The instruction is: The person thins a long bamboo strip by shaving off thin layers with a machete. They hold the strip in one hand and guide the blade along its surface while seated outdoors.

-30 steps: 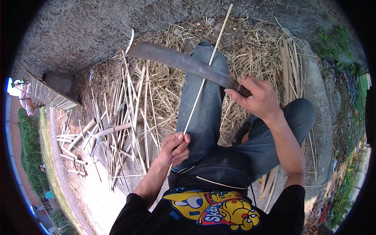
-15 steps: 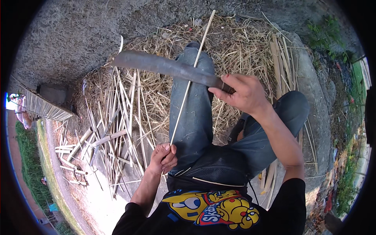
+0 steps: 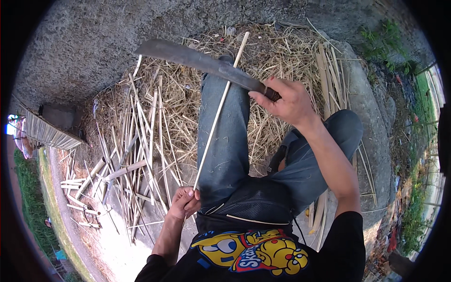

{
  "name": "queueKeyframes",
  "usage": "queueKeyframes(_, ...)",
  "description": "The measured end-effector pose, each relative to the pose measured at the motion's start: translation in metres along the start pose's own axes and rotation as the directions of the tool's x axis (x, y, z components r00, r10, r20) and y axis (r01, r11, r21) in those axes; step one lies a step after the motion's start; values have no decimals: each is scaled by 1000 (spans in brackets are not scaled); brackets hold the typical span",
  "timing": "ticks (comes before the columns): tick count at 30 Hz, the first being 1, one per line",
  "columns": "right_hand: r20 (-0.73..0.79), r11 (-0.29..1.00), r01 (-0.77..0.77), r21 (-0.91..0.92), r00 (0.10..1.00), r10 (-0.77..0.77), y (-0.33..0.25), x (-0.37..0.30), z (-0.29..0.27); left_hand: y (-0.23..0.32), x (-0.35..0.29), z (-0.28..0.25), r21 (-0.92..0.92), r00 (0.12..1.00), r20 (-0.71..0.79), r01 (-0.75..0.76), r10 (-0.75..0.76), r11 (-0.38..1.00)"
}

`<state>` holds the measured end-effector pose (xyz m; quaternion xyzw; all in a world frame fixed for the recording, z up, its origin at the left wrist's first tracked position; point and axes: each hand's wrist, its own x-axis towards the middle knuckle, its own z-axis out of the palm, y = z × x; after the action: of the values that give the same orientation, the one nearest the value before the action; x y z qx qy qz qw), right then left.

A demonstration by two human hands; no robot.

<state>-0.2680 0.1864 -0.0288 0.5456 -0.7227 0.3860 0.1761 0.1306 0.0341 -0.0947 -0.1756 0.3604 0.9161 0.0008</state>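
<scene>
My left hand is closed round the near end of a long, thin, pale strip that looks like bamboo. The strip slants up and away over my thigh in blue jeans. My right hand grips the dark handle of a machete, with the fingers wrapped round it. Its broad grey blade points left and crosses the strip near the knee. Blade and strip appear to touch there. Thin pale shavings cling to the jeans.
Several split strips and sticks lie in a loose pile at the left. Dry shavings cover the ground ahead, below a rough grey wall. More long strips lie at the right on a stone slab. A slatted panel stands far left.
My left hand has drawn the strip down toward me, so its far end sits lower. The machete has risen slightly along the strip toward the knee, still held in my right hand.
</scene>
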Motion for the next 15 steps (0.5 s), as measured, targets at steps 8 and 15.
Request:
queueKeyframes(8,169,926,369,79,911,-378,-63,-24,9,11,15,13,-110,997,1,77,-77,991)
queueKeyframes(15,-15,979,54,-195,998,-58,4,3,-11,6,-5,2,-134,995,14,104,-103,986)
